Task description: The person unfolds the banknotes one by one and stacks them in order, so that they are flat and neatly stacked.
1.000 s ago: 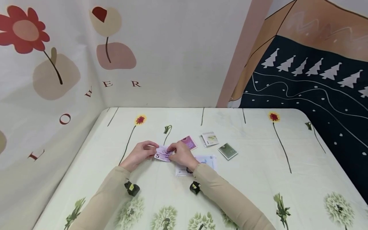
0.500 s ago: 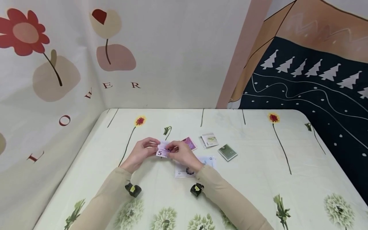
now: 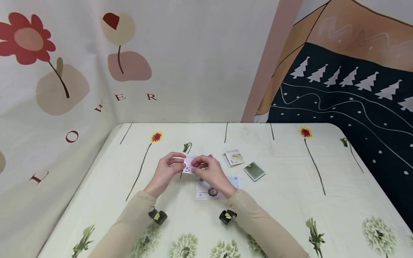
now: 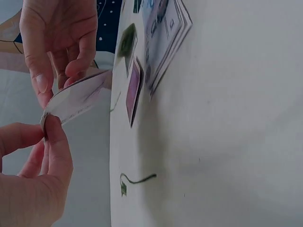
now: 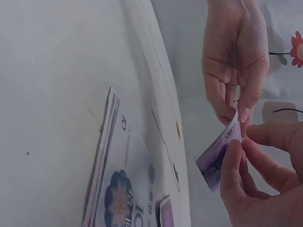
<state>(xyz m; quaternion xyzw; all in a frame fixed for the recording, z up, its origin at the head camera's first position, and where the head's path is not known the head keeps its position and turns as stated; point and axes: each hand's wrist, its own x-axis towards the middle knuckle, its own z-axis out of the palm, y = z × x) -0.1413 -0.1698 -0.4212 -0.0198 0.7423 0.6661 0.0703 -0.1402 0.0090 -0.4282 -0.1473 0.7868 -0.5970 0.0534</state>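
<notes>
Above the table, both hands hold a small purple banknote (image 3: 188, 165) marked 5. My left hand (image 3: 164, 175) pinches its left side between thumb and fingers. The right hand (image 3: 213, 174) pinches the other side, fingers curled. In the left wrist view the banknote (image 4: 78, 97) bows between the two hands, and in the right wrist view the word YUAN shows on the banknote (image 5: 217, 158). Under the right wrist lies a stack of pale blue notes (image 3: 203, 193), with a 10 on its top note (image 5: 137, 179). A magenta note (image 4: 134, 92) lies mostly hidden behind the right hand in the head view.
Beyond the right hand lie a pale folded note (image 3: 235, 157) marked 1 and a green folded note (image 3: 255, 171). A flower-print cloth (image 3: 290, 200) covers the table. Printed fabric (image 3: 193, 64) hangs along the back and left.
Both hands have lifted the purple note and shifted it slightly to the right, tilting it more upright. The right hand now covers most of the magenta note. The other notes stay put.
</notes>
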